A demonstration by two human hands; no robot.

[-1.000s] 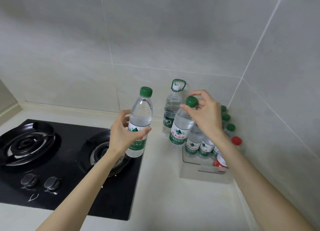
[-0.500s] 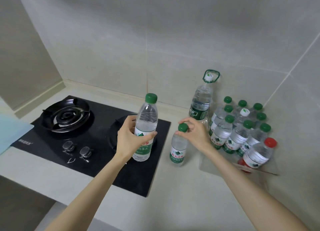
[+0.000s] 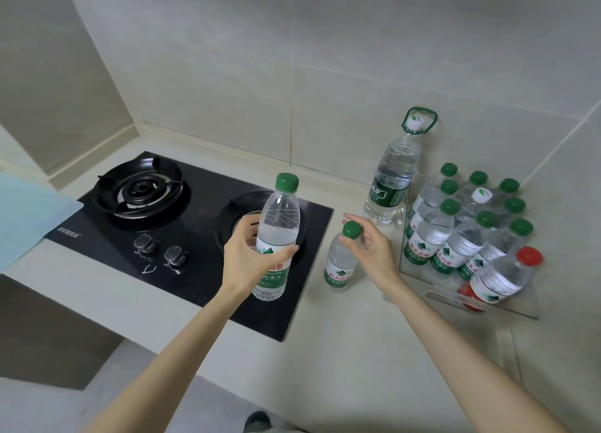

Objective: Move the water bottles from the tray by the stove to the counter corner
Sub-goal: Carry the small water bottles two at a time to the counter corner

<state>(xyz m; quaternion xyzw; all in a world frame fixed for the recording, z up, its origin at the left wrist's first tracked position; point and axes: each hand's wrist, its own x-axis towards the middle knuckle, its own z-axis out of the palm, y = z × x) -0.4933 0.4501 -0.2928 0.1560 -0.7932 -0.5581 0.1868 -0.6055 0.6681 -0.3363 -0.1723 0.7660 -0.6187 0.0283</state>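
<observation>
In our left hand (image 3: 250, 257) the clear plastic bottle (image 3: 278, 218) has a green cap and a white, red and green label. The small clear bottle (image 3: 340, 270) at our right hand (image 3: 374, 253) is green-capped too. Right of that hand we see a clear red-capped bottle (image 3: 504, 276).

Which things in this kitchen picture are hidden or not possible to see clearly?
Head view:
Right burner: mostly covered by the left hand and its tall bottle.
Rear bottles in the tray: labels blocked by front bottles.
Red object: hidden behind the red-capped bottle.
Blue sheet: cut by the left edge.
Small bottle pinched by the right hand: base contact with counter unclear.
</observation>
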